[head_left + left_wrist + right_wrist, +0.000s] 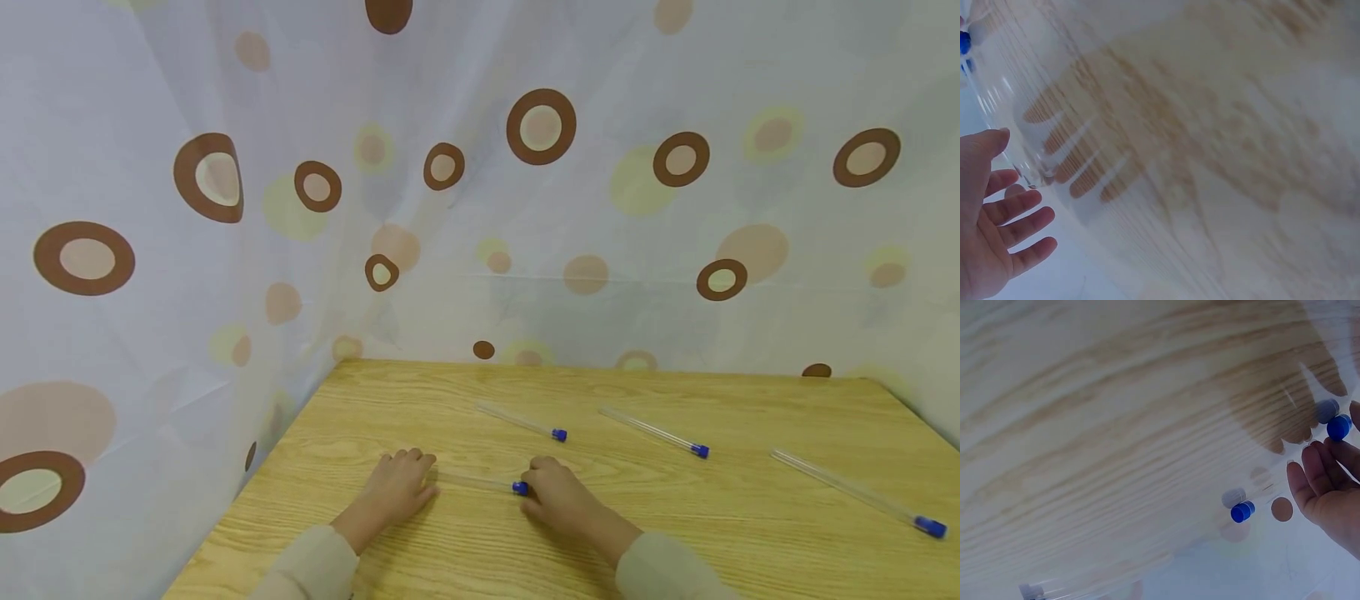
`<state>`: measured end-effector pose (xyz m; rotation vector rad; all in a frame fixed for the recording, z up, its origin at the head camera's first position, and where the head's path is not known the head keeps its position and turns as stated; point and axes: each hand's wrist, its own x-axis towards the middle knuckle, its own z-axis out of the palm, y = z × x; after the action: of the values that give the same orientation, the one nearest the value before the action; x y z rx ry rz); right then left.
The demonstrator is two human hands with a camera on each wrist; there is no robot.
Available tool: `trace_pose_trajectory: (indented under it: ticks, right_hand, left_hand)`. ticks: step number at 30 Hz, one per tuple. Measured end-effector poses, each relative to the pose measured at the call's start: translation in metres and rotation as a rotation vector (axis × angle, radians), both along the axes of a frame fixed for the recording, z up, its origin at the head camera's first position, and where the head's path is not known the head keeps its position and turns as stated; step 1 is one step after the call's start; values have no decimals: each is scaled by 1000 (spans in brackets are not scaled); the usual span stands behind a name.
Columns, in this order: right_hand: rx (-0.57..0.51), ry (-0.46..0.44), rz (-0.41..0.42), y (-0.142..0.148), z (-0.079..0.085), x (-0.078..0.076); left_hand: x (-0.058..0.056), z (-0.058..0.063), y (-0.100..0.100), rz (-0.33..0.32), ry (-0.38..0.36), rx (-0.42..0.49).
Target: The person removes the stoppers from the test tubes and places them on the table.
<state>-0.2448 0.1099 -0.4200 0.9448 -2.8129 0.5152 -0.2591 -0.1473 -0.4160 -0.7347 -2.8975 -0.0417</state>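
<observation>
A thin clear test tube with a blue cap [474,481] lies crosswise on the wooden table, between the two hands. At its capped end, the right hand [562,498] pinches the blue cap [1339,427] with thumb and index finger; the other fingers bend loosely below in the right wrist view. The left hand [397,487] is beside the tube's clear end. Its thumb and fingers are spread apart around that end in the left wrist view, where the tube [991,100] runs up toward its cap.
Farther back on the wooden table [450,550] lie a blue-capped tube [517,418] and a second one [652,432]. A third tube [847,486] is off to the right. A dotted curtain [480,208] hangs along the table's back and left edges.
</observation>
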Motion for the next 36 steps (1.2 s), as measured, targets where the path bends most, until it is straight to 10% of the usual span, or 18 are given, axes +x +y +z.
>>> trace_pose_trajectory:
  ticks: [36]
  right_hand:
    - [34,49,-128,-11,-6,1]
  left_hand:
    - [-4,-11,10,0,142,-63]
